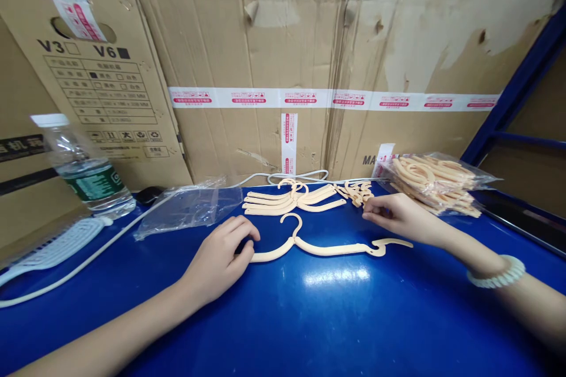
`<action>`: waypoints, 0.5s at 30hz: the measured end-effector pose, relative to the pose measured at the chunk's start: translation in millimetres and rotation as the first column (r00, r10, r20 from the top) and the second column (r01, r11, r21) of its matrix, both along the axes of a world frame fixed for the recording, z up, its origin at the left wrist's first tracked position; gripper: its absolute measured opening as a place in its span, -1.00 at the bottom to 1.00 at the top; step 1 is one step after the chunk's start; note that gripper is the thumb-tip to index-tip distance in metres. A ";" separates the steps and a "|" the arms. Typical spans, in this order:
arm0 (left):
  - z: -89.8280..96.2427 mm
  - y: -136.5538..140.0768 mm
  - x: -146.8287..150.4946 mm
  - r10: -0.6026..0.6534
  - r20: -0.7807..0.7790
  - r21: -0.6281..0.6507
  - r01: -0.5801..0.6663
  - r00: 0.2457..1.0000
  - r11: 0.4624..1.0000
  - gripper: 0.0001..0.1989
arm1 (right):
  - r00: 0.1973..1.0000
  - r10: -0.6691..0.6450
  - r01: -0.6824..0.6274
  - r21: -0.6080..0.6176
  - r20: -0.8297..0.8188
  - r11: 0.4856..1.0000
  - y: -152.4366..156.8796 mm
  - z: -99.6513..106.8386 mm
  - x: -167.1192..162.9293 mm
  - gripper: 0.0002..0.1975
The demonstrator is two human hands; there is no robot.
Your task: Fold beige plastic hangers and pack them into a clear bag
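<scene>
Head view: folding hanger bears one end piece; loose pieces remain. Left hand: grip I cannot tell; right hand: grip together.

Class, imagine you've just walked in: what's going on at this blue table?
A person's left hand is at the left end of a beige hanger, which lies on the blue table with a small hooked piece at its right end. The right hand is by a pile of small pieces; whether it holds one is unclear. Behind the hanger lie stacked hangers.
</scene>
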State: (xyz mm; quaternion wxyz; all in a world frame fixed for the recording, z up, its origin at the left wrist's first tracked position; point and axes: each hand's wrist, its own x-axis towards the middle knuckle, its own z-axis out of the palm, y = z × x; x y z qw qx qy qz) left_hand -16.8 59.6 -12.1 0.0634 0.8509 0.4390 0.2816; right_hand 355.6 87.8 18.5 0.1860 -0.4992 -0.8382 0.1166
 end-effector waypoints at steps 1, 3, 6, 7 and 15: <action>-0.6 0.6 -0.4 0.005 0.012 0.009 -0.005 1.000 1.000 -0.81 | 1.000 -0.002 0.002 0.021 0.015 1.000 -0.5 0.2 -0.7 -0.65; -1.9 2.2 -1.1 0.014 0.028 0.026 -0.015 0.999 1.000 -0.82 | 0.999 -0.008 0.006 0.047 0.037 0.999 -0.9 0.6 -1.8 -0.64; -0.8 3.8 -1.0 0.022 0.052 0.059 -0.025 0.998 0.998 -0.83 | 0.998 -0.019 0.016 0.053 0.055 0.998 -0.5 1.2 -1.7 -0.63; 1.5 2.7 -0.2 0.021 0.070 0.095 -0.028 0.997 0.995 -0.82 | 0.998 -0.022 0.018 0.056 0.060 0.998 -0.4 1.6 -1.1 -0.63; 40.0 -67.6 9.6 -0.101 0.107 0.548 0.026 0.989 0.836 -0.52 | 0.994 -0.067 0.055 0.135 0.088 0.989 -1.8 6.9 8.2 -0.66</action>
